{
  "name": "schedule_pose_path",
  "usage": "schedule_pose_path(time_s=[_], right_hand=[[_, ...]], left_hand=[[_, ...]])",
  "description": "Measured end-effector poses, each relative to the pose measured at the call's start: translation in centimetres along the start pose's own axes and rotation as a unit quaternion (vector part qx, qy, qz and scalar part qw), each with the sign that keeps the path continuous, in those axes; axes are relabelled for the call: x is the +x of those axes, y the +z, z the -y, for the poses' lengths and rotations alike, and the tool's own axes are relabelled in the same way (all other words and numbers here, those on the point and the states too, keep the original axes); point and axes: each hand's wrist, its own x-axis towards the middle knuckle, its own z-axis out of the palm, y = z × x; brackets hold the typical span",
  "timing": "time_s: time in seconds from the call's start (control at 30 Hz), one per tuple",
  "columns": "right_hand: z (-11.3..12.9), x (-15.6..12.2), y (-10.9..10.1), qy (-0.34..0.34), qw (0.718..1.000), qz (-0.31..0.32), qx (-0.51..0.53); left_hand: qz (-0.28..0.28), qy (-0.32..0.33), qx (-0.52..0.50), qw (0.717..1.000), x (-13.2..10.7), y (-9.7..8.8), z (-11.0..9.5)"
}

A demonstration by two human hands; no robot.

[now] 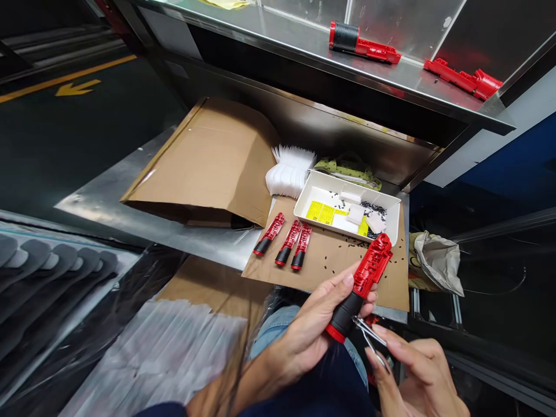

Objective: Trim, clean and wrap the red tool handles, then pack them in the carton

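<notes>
My left hand [313,330] is closed around the black grip of a red and black tool handle [360,284], held tilted above my lap. My right hand [412,365] pinches metal tweezers [369,336], whose tips are close to the handle's black end. Three more red and black handles [286,240] lie side by side on a cardboard sheet [330,260] on the steel bench. Behind them a white tray [304,200] holds yellow labels, white pieces and small black screws.
A folded cardboard box [208,162] lies on the bench at left, with a fan of white strips [289,171] beside it. Two red parts [362,43] [464,78] rest on the upper steel shelf. Plastic-wrapped white sheets [165,353] and dark grips [47,272] sit lower left.
</notes>
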Motion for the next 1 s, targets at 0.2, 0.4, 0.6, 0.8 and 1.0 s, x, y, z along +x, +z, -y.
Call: schedule_pose_path(time_s=[0.2, 0.4, 0.6, 0.8, 1.0], right_hand=[[0.3, 0.5, 0.6, -0.019, 1.0, 0.002, -0.017], [0.2, 0.7, 0.4, -0.026, 0.999, 0.007, -0.021], [0.3, 0.8, 0.1, -0.029, 0.999, 0.021, -0.036], [-0.2, 1.2, 0.5, -0.054, 0.997, 0.023, -0.054], [-0.7, 0.3, -1.4, -0.002, 1.0, -0.005, -0.023]], left_hand=[[0.014, 0.008, 0.031, 0.999, -0.2, -0.1, 0.1], [0.002, 0.005, 0.043, 0.999, -0.1, 0.0, 0.0], [0.007, 0.012, 0.053, 0.998, 0.1, 0.1, 0.1], [-0.041, 0.004, 0.056, 0.998, 0.2, 0.0, 0.1], [-0.041, -0.001, 0.014, 0.999, 0.5, 0.2, -0.1]])
